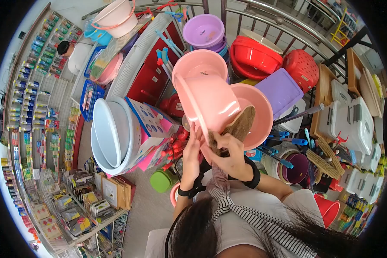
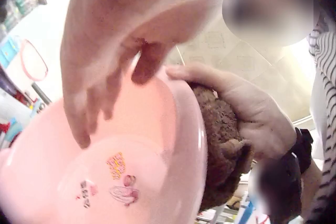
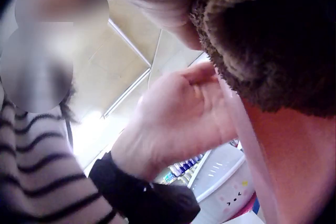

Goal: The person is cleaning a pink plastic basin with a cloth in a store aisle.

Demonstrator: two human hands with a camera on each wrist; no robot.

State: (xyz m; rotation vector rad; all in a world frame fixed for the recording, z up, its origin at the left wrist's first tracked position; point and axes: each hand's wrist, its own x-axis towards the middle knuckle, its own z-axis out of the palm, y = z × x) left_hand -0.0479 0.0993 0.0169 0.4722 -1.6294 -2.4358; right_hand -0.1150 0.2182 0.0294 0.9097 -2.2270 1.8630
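Observation:
A pink basin (image 1: 210, 101) is held tipped on its side in front of the person, its rim towards the left hand. Straight fingers of the left hand (image 1: 192, 155) lie along the inside near the rim; in the left wrist view this hand (image 2: 131, 29) reaches over the basin's printed inner bottom (image 2: 100, 182). On the outer wall, the right hand (image 1: 230, 157) grips a bunched brown cloth (image 1: 243, 122) against the basin. Its thumb side sits right at the rim in the left wrist view, with the cloth (image 2: 223, 145) under the palm.
More pink basins (image 1: 262, 109) stand behind the held one. Pale blue tubs (image 1: 112, 133) are at the left, a purple basin (image 1: 204, 30) and red basins (image 1: 258, 53) at the back. Brushes with blue handles (image 1: 284, 139) stick out at the right. Shelves (image 1: 43, 86) line the left wall.

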